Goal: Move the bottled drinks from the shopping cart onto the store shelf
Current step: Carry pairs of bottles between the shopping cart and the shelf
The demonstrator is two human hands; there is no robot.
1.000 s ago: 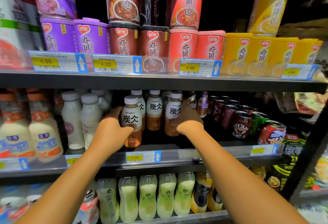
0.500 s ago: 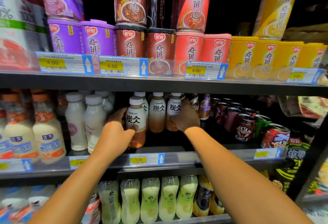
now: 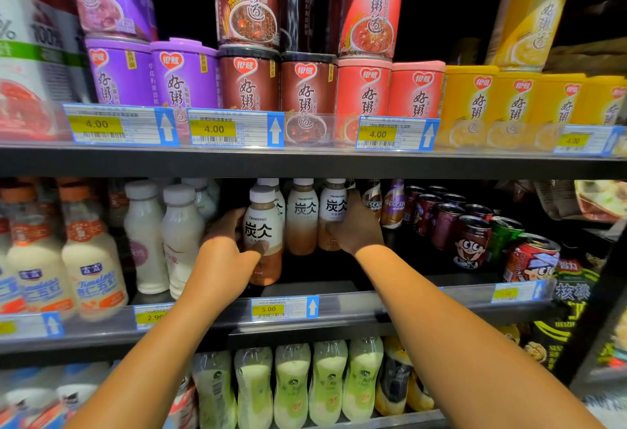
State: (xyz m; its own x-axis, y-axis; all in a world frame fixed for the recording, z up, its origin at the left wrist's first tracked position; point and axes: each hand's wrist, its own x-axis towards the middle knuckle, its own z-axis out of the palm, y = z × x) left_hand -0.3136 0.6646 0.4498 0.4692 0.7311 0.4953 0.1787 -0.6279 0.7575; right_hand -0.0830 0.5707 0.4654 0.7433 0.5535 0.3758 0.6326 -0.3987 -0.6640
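Both arms reach into the middle shelf (image 3: 356, 306). My left hand (image 3: 225, 259) grips a brown-and-white Tanbing bottle (image 3: 263, 231) with a white cap, standing upright at the front of the row. My right hand (image 3: 356, 225) is wrapped around another Tanbing bottle (image 3: 334, 204) further back on the right, upright too. A third bottle of the same kind (image 3: 303, 214) stands between them, and one more cap shows behind the front bottle. The shopping cart is not in view.
White milk bottles (image 3: 163, 235) stand left of my left hand, Nescafe bottles (image 3: 386, 204) and red cans (image 3: 471, 238) right of my right hand. The upper shelf (image 3: 305, 162) carries porridge cups. Green bottles (image 3: 291, 384) fill the shelf below. Price tags line the shelf edges.
My right hand has pushed its bottle deeper into the shelf, level with the back row. My left hand has stayed on the front bottle. The view has shifted slightly.
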